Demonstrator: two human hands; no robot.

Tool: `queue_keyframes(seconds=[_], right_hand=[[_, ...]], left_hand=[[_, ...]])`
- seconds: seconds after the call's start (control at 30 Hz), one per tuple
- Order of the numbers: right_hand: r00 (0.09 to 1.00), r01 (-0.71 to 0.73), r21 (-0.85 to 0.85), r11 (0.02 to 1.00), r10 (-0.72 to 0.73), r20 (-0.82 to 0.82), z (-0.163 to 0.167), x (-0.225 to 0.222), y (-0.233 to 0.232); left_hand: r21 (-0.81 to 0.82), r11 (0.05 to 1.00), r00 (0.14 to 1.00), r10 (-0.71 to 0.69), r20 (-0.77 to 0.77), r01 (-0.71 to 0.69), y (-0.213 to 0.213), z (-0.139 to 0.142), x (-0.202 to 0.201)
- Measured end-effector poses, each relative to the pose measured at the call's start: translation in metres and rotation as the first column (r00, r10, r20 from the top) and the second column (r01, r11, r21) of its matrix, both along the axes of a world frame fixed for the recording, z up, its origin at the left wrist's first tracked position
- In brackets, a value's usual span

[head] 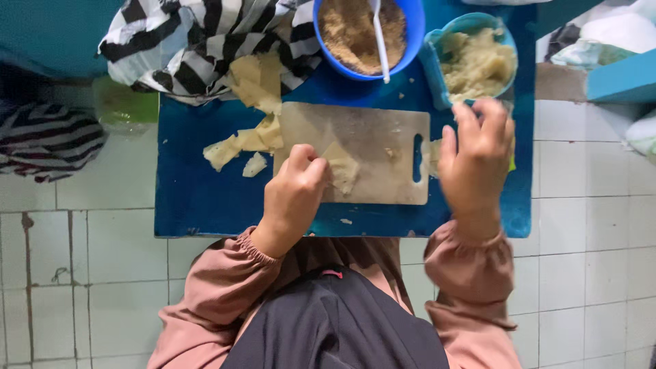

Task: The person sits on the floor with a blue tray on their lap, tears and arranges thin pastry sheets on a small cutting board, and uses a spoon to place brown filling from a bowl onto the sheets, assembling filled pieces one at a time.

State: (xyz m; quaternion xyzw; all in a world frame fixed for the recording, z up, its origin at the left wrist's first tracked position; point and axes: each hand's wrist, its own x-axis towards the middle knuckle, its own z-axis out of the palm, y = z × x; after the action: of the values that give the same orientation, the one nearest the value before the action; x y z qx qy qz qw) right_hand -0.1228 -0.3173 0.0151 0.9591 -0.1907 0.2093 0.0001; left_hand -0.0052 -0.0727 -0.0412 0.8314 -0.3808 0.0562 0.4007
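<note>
Left hand (292, 198) curls loosely, fingertips pressing on a pale thin dough square (340, 166) that lies flat on the cutting board (372, 147); a pinning touch rather than a full grasp, presumably to keep the sheet from sliding. Right hand (477, 160) sits at the board's right end with fingers spread and bent downward over something pale beneath the palm; what it holds, or whether it grips at all, cannot be told from here. The dough square lies near the board's middle, one corner toward the bowls and one toward the person, so it reads as a diamond with no clear long axis. The board itself runs long side left to right, its handle slot (417, 158) toward the right hand. Board rests on a low blue table (198, 198) over white floor tiles (102, 260). Left of the board, a loose stack of more dough squares (256, 102), partly on a black-and-white striped cloth (191, 41), within the left hand's reach. Beyond the board: a blue bowl (417, 37) of brown crumbly filling with a white spoon (378, 34), and beside it a lighter blue bowl (432, 65) of pale mash, close above the right hand
</note>
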Motion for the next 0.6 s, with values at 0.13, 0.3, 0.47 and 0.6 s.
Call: queue_keyframes(seconds=[0.13, 0.3, 0.47, 0.6], right_hand=[[0.99, -0.101, -0.078, 0.992, 0.092, -0.108, 0.001, 0.017, -0.053], [0.98, -0.116, 0.125, 0.985, 0.134, -0.148, -0.011, 0.03, -0.086], [0.974, -0.186, 0.248, 0.951, 0.211, -0.081, -0.001, 0.04, -0.093], [0.988, -0.128, 0.48, 0.868, 0.152, -0.01, 0.026, 0.034, -0.046]], left_hand=[[-0.073, 0.997, 0.998, -0.012, -0.062, 0.008, 0.002, 0.008, 0.002], [-0.203, 0.979, 0.96, -0.032, -0.278, -0.026, 0.011, 0.016, 0.012], [-0.22, 0.974, 0.926, -0.039, -0.375, -0.048, 0.014, 0.018, 0.017], [-0.269, 0.961, 0.946, -0.036, -0.323, -0.055, 0.018, 0.016, 0.023]])
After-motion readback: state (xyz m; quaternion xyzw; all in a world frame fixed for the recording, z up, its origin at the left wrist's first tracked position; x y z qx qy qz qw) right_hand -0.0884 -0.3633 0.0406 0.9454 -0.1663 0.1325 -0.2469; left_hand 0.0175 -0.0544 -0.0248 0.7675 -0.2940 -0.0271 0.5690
